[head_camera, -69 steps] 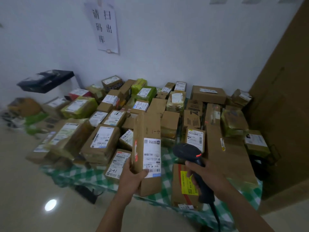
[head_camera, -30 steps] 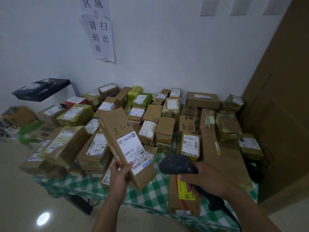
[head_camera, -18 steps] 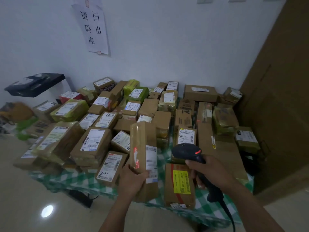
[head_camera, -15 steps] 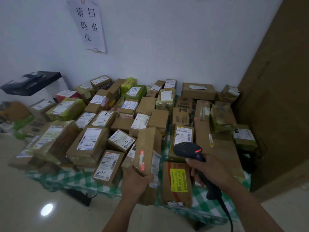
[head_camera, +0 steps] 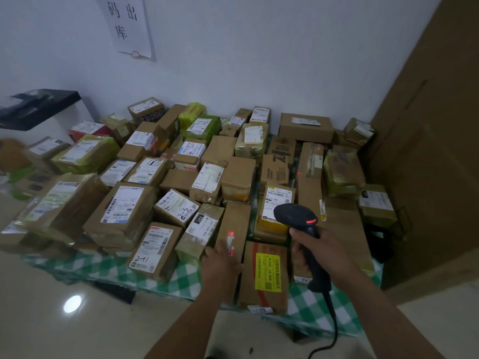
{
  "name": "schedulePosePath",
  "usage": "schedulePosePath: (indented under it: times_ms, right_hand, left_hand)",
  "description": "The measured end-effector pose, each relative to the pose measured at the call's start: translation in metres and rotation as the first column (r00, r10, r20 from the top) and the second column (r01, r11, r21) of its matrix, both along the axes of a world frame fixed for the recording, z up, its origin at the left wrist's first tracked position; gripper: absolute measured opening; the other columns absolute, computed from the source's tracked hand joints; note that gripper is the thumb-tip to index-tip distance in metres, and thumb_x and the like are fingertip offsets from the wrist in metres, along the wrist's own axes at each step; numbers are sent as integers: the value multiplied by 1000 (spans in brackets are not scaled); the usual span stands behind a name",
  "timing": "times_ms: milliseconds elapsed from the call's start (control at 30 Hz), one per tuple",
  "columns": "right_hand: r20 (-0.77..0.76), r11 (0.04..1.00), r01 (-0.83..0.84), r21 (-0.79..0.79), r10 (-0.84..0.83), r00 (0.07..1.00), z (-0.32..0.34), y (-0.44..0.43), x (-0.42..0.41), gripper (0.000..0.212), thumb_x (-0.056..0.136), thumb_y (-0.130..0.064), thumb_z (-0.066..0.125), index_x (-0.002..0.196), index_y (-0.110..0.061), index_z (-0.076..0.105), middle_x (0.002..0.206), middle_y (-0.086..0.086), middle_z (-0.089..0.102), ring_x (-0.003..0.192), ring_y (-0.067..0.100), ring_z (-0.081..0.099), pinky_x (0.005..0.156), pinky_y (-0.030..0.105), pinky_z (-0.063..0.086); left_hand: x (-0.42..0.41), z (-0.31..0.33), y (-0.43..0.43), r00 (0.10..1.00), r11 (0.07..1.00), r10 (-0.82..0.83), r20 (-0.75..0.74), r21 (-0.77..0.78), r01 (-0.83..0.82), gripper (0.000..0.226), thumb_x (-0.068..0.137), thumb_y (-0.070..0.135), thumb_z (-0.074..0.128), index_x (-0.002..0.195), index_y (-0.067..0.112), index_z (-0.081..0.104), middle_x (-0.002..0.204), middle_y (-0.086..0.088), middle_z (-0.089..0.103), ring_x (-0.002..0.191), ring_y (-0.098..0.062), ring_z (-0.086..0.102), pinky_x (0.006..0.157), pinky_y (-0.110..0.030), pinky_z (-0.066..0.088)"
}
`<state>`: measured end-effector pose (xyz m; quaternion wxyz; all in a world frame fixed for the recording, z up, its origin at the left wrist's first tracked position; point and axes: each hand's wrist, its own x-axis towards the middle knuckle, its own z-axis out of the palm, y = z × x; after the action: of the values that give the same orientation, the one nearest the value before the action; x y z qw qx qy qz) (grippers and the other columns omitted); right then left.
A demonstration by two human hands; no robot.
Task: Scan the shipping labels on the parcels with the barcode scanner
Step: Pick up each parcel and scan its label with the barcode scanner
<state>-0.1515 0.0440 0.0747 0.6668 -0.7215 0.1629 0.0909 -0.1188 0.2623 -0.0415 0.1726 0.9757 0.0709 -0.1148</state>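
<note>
A: Where is the parcel in play?

B: The long brown parcel (head_camera: 234,221) stands in the front row on the counter (head_camera: 108,265). It has a taped parcel (head_camera: 199,231) just to its left and the yellow-labelled parcel (head_camera: 267,275) just to its right. Only a plain face with a red mark shows, and I cannot see its shipping label.

A: And the hands?

B: The left hand (head_camera: 220,265) is at the near end of that parcel, too blurred to tell whether it clasps the box or merely lies on it. The right hand (head_camera: 321,251) is wrapped round the handle of the barcode scanner (head_camera: 294,216), which is raised over the row with its red light lit.

A: How should this step be done well?

B: The step looks like seating the box in its slot. Set it square so it doesn't lean, then tip the scanner at a flat, face-up label. The yellow one is nearest.

A: Is there room to move?

B: It is tight, with parcels packed side by side across the counter. The yellow-labelled parcel and the one marked 241 (head_camera: 153,251) sit at the near edge, where a shove could tip them off. The cable (head_camera: 334,322) hangs past that edge. The open space is on the floor side, and a brown panel (head_camera: 427,177) closes off the right.
</note>
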Motion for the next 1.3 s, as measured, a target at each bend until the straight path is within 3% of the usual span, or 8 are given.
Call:
schedulePosePath:
  times_ms: [167, 300, 433, 567, 800, 967, 1133, 1300]
  right_hand:
    - [-9, 999, 45, 1, -45, 999, -1, 12, 27, 30, 90, -25, 69, 75, -1, 61, 49, 3, 60, 36, 13, 50, 38, 20, 40]
    - [-19, 992, 119, 40, -118, 993, 1, 35, 64, 25, 91, -24, 69, 82, -3, 60, 56, 6, 62, 38, 15, 51, 38, 23, 41]
    - [6, 985, 175, 7, -175, 985, 5, 57, 106, 25, 90, -25, 69, 80, -3, 62, 65, 12, 64, 43, 17, 53, 43, 27, 43]
    - [3, 978, 201, -59, -201, 980, 9, 68, 143, 25, 89, -28, 70, 84, -5, 65, 61, 8, 64, 48, 22, 54, 49, 32, 45]
    - [-49, 955, 251, -155, -261, 964, 12, 76, 181, 30, 89, -25, 70, 68, -6, 62, 50, 5, 60, 43, 19, 54, 44, 29, 45]
    - [-54, 959, 243, -149, -253, 966, 11, 73, 180, 24, 90, -26, 70, 76, -8, 64, 53, 3, 62, 46, 18, 55, 43, 27, 47]
    - [-31, 960, 276, -40, -277, 960, 15, 64, 174, 23, 90, -25, 70, 84, -4, 65, 63, 10, 64, 47, 19, 57, 46, 29, 48]
    - [5, 945, 307, 111, -309, 951, 28, 56, 178, 19, 89, -25, 70, 94, -7, 68, 77, 10, 74, 65, 22, 71, 56, 28, 57]
  left_hand:
    - [16, -5, 8, 998, 994, -41, 49, -102, 45, 57, 90, 47, 60, 136, 23, 36, 123, -8, 48, 107, -19, 52, 87, -26, 42]
    - [62, 3, 27, 980, 971, -149, 135, -169, 171, 33, 99, 40, 51, 126, 21, 55, 130, -5, 51, 106, -11, 50, 87, -24, 43]
    - [126, 17, 40, 949, 958, -204, 241, -153, 244, 50, 97, 39, 55, 142, 21, 42, 144, -6, 40, 129, -19, 42, 102, -30, 39]
    - [188, 27, 37, 907, 936, -261, 331, -143, 322, 62, 93, 46, 60, 143, 17, 38, 141, -8, 40, 125, -21, 42, 96, -28, 40]
    - [237, 18, -5, 949, 953, -261, 179, -107, 283, 121, 74, 78, 59, 154, 6, 4, 152, -19, 24, 136, -33, 34, 110, -41, 37]
    - [241, 17, -26, 977, 972, -186, 101, -126, 198, 124, 73, 75, 62, 154, 6, -2, 155, -24, 19, 142, -38, 26, 118, -44, 26]
    - [238, 39, -10, 992, 892, -26, 123, -445, 78, 99, 72, 53, 75, 149, 16, 24, 138, -17, 37, 122, -32, 42, 96, -38, 40]
    - [237, 70, 19, 999, 641, 51, 1, -767, -32, 76, 82, 44, 73, 147, 28, 38, 146, -1, 43, 127, -20, 47, 93, -35, 49]
